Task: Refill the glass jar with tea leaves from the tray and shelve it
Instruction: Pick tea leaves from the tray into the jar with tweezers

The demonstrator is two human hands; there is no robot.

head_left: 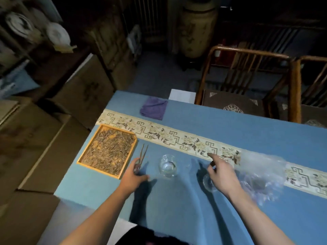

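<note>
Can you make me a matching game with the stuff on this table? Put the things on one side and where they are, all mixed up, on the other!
Things:
1. wooden tray
2. purple cloth
3. glass jar
4. tongs

Places:
A. between the two hands
B. far side, past the patterned strip
C. left edge of the table, full of tea leaves
D. just right of the tray, at the left hand

Pairs: 1-C, 2-B, 3-A, 4-D

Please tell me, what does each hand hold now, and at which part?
The left hand grips the wooden tongs at their near, joined end. The right hand touches the glass lid; whether it grips it cannot be told.
</note>
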